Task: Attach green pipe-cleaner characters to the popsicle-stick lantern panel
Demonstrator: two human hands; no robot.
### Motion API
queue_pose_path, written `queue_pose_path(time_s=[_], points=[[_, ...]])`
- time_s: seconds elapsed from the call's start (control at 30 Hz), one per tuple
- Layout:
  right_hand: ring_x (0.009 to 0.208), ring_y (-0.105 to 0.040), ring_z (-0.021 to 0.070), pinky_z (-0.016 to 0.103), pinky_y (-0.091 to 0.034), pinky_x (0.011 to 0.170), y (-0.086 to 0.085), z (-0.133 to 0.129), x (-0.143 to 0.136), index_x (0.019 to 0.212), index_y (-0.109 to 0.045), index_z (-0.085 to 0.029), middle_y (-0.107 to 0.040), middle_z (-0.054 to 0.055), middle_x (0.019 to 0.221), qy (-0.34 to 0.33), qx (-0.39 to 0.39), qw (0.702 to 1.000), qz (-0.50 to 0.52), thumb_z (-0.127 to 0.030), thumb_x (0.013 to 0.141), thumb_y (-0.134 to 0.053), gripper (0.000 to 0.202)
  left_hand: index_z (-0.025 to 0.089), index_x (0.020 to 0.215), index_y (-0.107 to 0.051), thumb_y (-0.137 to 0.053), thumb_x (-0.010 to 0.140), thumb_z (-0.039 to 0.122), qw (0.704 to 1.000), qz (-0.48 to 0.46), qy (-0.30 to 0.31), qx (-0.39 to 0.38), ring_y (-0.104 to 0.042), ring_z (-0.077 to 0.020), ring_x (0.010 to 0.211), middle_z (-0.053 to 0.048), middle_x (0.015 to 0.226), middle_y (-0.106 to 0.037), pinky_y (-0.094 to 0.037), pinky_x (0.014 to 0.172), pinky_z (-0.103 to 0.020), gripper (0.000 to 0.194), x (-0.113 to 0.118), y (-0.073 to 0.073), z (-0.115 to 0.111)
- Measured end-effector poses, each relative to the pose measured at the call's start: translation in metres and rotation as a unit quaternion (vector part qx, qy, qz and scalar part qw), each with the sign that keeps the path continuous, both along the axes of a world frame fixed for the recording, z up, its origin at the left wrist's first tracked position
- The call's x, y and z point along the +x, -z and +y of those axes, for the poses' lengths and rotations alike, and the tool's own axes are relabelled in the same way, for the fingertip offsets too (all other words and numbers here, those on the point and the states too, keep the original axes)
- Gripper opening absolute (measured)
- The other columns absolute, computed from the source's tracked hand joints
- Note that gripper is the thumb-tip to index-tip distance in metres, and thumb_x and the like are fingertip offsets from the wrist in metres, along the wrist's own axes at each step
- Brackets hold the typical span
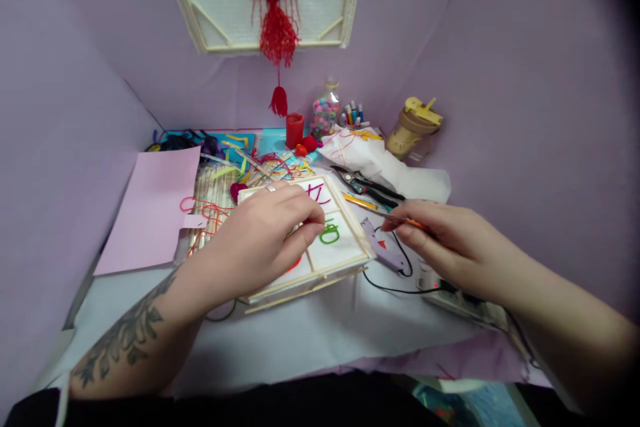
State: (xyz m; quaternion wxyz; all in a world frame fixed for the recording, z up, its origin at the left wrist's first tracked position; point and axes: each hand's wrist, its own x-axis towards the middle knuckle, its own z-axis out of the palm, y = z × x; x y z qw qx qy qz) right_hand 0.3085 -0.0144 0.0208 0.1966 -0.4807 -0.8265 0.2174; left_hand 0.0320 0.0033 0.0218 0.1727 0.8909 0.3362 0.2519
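My left hand is over a white panel in a light wooden-stick frame, thumb and forefinger pinched together. Whether anything sits in that pinch I cannot make out. Green yarn lettering shows on the panel by the fingertips, and purple lettering lies beyond. To the right of the frame, my right hand is closed round a slim tool with an orange handle, its thin grey blade pointing left. Below that blade lies a lilac glue gun with a black cord.
Black-handled pruning shears and a yellow pen-like tool lie behind the frame. A pink sheet and bundled sticks are at left. Farther back stand a red candle, a pompom jar and a tan cup.
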Motion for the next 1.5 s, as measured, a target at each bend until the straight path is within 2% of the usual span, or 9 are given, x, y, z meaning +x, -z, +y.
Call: queue_pose_path(time_s=[0.23, 0.47, 0.67, 0.77, 0.87, 0.97, 1.07, 1.27, 1.5], points=[[0.066, -0.063, 0.0176, 0.029, -0.050, 0.058, 0.007, 0.009, -0.001, 0.088, -0.069, -0.020, -0.069, 0.005, 0.077, 0.040, -0.122, 0.986, 0.107, -0.054, 0.096, -0.046, 0.042, 0.015, 0.086, -0.062, -0.052, 0.094, 0.013, 1.000, -0.012, 0.000, -0.007, -0.056, -0.0165, 0.082, -0.004, 0.086, -0.064, -0.041, 0.075, -0.029, 0.013, 0.000, 0.001, -0.001], [0.098, -0.070, 0.0236, 0.033, -0.061, 0.072, 0.028, 0.004, 0.009, 0.108, -0.072, -0.022, -0.069, 0.011, 0.121, 0.118, -0.410, 0.780, 0.458, -0.054, 0.093, -0.054, 0.039, 0.015, 0.086, -0.062, -0.052, 0.094, 0.014, 1.000, -0.020, 0.006, -0.012, -0.056, -0.0174, 0.084, -0.004, 0.087, -0.065, -0.042, 0.077, -0.031, 0.013, -0.001, 0.004, 0.002], [0.098, -0.070, 0.0222, 0.030, -0.059, 0.075, 0.023, 0.001, 0.008, 0.108, -0.074, -0.024, -0.071, 0.009, 0.115, 0.100, -0.466, 0.726, 0.495, -0.050, 0.093, -0.055, 0.036, 0.016, 0.088, -0.062, -0.051, 0.095, 0.014, 1.000, -0.014, 0.007, -0.005, -0.056, -0.0170, 0.083, -0.003, 0.086, -0.064, -0.042, 0.076, -0.030, 0.013, 0.001, 0.004, 0.003], [0.073, -0.067, 0.0155, 0.026, -0.054, 0.057, 0.026, -0.002, 0.006, 0.107, -0.074, -0.025, -0.071, 0.007, 0.113, 0.109, -0.434, 0.746, 0.493, -0.049, 0.091, -0.059, 0.032, 0.016, 0.088, -0.062, -0.052, 0.094, 0.014, 1.000, -0.013, 0.007, -0.005, -0.056, -0.0168, 0.083, -0.003, 0.086, -0.064, -0.042, 0.076, -0.030, 0.012, 0.002, 0.004, 0.003], [0.046, -0.042, 0.0067, 0.021, -0.035, 0.043, 0.029, -0.005, 0.007, 0.114, -0.071, -0.027, -0.066, 0.001, 0.081, 0.121, -0.349, 0.817, 0.443, -0.052, 0.094, -0.054, 0.036, 0.016, 0.086, -0.062, -0.052, 0.094, 0.013, 1.000, -0.012, 0.003, -0.008, -0.055, -0.0165, 0.082, -0.003, 0.085, -0.063, -0.042, 0.075, -0.030, 0.012, 0.002, 0.004, 0.003], [0.059, -0.050, 0.0113, 0.024, -0.038, 0.051, 0.022, -0.007, 0.007, 0.113, -0.071, -0.026, -0.063, 0.002, 0.081, 0.136, -0.215, 0.926, 0.280, -0.052, 0.096, -0.050, 0.038, 0.016, 0.086, -0.062, -0.052, 0.094, 0.013, 1.000, -0.012, 0.002, -0.007, -0.056, -0.0166, 0.082, -0.003, 0.085, -0.063, -0.042, 0.075, -0.030, 0.013, 0.002, 0.004, 0.002], [0.079, -0.061, 0.0181, 0.029, -0.046, 0.065, 0.005, -0.006, 0.002, 0.102, -0.076, -0.022, -0.067, 0.006, 0.090, 0.090, -0.101, 0.986, 0.101, -0.042, 0.092, -0.056, 0.030, 0.016, 0.087, -0.062, -0.052, 0.095, 0.015, 1.000, -0.018, 0.005, 0.002, -0.056, -0.0169, 0.083, -0.003, 0.085, -0.064, -0.042, 0.076, -0.031, 0.013, 0.002, 0.004, 0.001], [0.071, -0.064, 0.0189, 0.032, -0.044, 0.063, -0.012, -0.001, -0.017, 0.088, -0.077, -0.020, -0.069, 0.005, 0.086, 0.045, 0.016, 0.996, -0.079, -0.042, 0.085, -0.057, 0.030, 0.015, 0.087, -0.063, -0.053, 0.095, 0.015, 1.000, -0.026, 0.010, 0.010, -0.057, -0.0163, 0.082, -0.004, 0.084, -0.064, -0.043, 0.077, -0.030, 0.013, 0.002, 0.003, -0.002], [0.070, -0.065, 0.0176, 0.028, -0.033, 0.056, -0.012, 0.008, -0.030, 0.077, -0.076, -0.025, -0.072, 0.001, 0.082, 0.050, 0.027, 0.976, -0.209, -0.037, 0.083, -0.056, 0.024, 0.015, 0.087, -0.063, -0.053, 0.094, 0.015, 0.999, -0.031, 0.014, 0.016, -0.058, -0.0161, 0.081, -0.003, 0.084, -0.065, -0.042, 0.076, -0.030, 0.013, 0.003, 0.004, -0.003]])
